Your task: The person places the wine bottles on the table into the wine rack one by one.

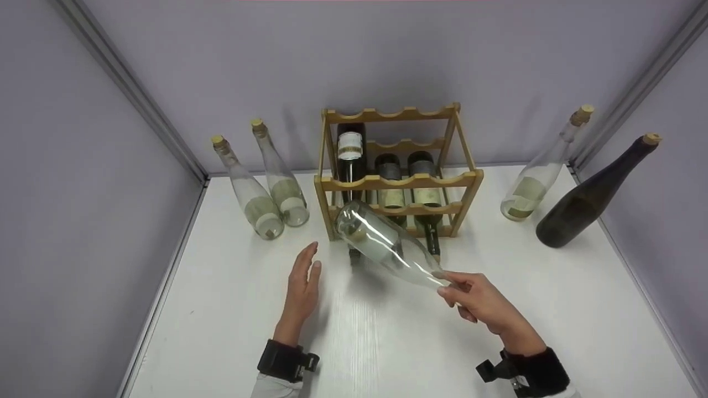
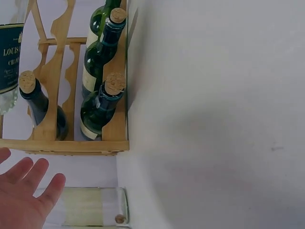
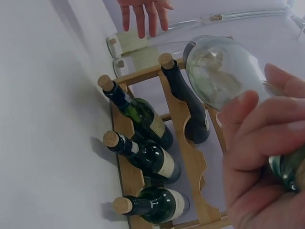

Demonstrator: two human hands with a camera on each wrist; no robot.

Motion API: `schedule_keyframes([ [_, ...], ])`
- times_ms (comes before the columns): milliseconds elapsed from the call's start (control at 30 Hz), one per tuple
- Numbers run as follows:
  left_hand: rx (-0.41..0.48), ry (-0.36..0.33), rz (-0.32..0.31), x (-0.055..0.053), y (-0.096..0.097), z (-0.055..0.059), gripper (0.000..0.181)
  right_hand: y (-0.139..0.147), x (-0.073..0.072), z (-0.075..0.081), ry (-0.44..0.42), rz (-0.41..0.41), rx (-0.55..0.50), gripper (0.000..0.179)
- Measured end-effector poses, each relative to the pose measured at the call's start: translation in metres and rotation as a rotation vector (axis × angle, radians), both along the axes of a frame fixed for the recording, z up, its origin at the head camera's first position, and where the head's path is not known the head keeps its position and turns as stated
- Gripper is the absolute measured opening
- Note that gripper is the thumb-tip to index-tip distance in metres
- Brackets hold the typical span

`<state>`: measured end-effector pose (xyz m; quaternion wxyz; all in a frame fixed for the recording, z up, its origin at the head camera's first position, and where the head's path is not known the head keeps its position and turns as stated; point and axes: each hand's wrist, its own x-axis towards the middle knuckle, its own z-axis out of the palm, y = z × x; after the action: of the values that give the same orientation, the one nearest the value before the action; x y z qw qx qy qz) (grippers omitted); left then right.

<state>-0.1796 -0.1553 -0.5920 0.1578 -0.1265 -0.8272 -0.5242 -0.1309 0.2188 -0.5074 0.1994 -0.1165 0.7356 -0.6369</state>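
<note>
My right hand (image 1: pixel 484 301) grips a clear glass bottle (image 1: pixel 387 243) by its neck. The bottle slants in front of the wooden wine rack (image 1: pixel 470 179), its base up and to the left, its neck towards me. In the left wrist view its dark green label (image 2: pixel 9 57) shows at the left edge. My left hand (image 1: pixel 303 284) holds nothing; its fingers are extended beside the rack's front left corner. A dark corked bottle (image 1: pixel 350 146) lies in the rack's upper tier at the left. Below it, green bottles (image 3: pixel 164 162) lie in the lower tier, corks facing out.
Two clear corked bottles (image 1: pixel 257 213) (image 1: pixel 287 196) stand on the white table (image 1: pixel 232 309) left of the rack. At the right stand another clear bottle (image 1: pixel 528 190) and a dark one (image 1: pixel 578 210). Grey walls (image 1: pixel 276 55) enclose the table's back and sides.
</note>
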Motion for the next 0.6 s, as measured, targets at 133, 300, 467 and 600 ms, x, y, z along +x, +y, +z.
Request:
schedule_keyframes([
  [133,-0.049,-0.060,0.001,0.000,0.001,-0.005,0.044,0.012,0.001,0.000,-0.002,-0.015,0.008,0.047],
  [300,-0.085,-0.130,0.001,-0.001,0.001,-0.010,0.047,0.024,0.002,0.001,-0.008,-0.044,0.021,0.046],
  [467,-0.090,-0.148,-0.004,-0.002,0.002,-0.015,0.049,0.033,0.003,0.000,-0.007,-0.078,0.027,0.045],
  [600,-0.090,-0.161,-0.009,-0.001,0.002,-0.017,0.051,0.037,0.004,0.000,-0.003,-0.109,0.027,0.042],
])
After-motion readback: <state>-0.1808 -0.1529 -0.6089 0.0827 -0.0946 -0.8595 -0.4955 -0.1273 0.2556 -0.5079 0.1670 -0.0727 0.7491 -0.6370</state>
